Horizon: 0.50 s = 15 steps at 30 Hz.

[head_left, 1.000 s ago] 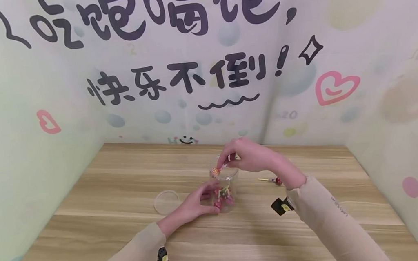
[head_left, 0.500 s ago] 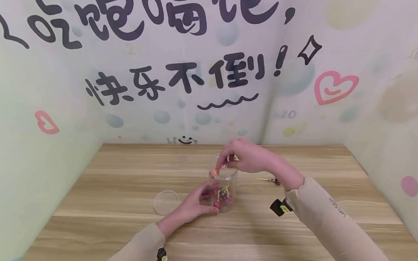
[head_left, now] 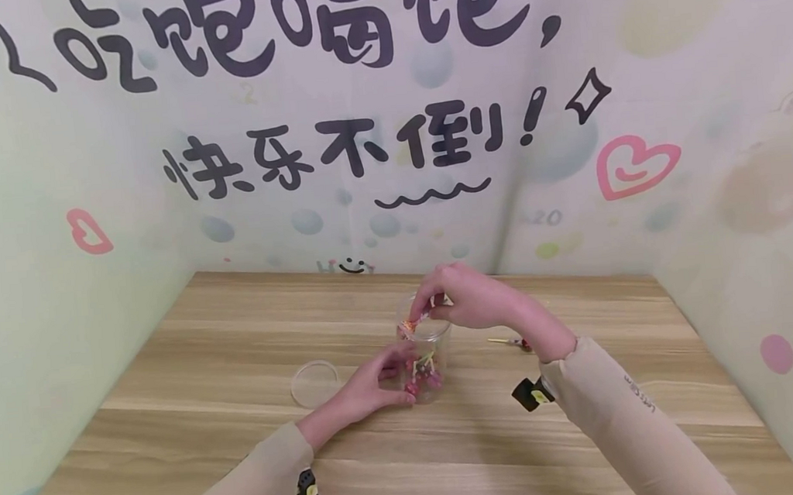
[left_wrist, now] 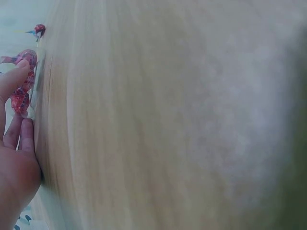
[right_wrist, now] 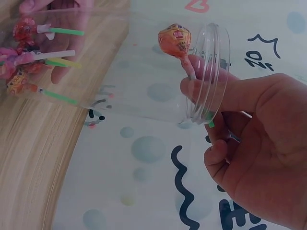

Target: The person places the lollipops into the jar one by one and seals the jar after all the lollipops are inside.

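Observation:
A clear screw-neck jar stands upright on the table, with several wrapped lollipops in its bottom. My left hand holds the jar low on its left side, thumb in front and fingers behind. Over the jar's mouth, my right hand pinches the stick of an orange-wrapped lollipop. In the right wrist view, that lollipop's head is inside the jar, just below the threaded rim, and the thumb and index finger reach in through the mouth. The green end of its stick shows beneath the fingers.
A round clear lid lies on the wooden table left of the jar. One red-wrapped lollipop lies to the right, partly behind the right forearm. A printed wall stands behind the table.

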Each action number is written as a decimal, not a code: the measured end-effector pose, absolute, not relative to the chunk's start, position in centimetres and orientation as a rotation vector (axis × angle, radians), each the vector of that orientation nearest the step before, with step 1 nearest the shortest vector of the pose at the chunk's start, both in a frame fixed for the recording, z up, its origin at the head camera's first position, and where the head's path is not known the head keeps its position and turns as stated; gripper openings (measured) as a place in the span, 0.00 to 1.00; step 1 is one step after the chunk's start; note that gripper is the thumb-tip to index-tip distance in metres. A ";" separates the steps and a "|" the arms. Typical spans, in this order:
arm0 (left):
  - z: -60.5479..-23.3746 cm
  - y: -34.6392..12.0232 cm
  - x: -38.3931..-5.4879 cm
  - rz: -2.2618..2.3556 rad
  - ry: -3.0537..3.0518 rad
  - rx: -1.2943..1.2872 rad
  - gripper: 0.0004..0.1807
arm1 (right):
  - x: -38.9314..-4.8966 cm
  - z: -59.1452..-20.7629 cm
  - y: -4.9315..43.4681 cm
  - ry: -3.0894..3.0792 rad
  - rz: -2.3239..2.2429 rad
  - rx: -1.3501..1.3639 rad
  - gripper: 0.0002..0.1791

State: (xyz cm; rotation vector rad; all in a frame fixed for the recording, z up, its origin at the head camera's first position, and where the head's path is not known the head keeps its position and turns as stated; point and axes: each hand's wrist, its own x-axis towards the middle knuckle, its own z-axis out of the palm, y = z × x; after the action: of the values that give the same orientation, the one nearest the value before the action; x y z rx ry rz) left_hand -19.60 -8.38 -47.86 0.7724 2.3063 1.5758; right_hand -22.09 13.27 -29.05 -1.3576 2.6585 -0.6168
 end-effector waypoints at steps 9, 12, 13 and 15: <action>-47.9 -8.4 -19.6 1.568 2.311 0.774 0.45 | -22.0 -29.1 13.2 2.662 -0.620 -1.341 0.14; -48.0 -8.3 -19.6 1.567 2.316 0.780 0.44 | -22.0 -29.1 13.2 2.660 -0.638 -1.327 0.13; -48.0 -8.3 -19.7 1.568 2.315 0.777 0.43 | -22.0 -29.1 13.2 2.660 -0.646 -1.320 0.14; -48.0 -8.3 -19.7 1.568 2.309 0.767 0.44 | -21.9 -29.1 13.3 2.667 -0.655 -1.310 0.15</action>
State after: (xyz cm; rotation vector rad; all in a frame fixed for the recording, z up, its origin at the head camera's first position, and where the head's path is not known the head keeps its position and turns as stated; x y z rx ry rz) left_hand -19.69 -8.33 -48.05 0.7672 2.3086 1.5682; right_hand -21.93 13.31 -29.12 -1.3100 2.6668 -0.6555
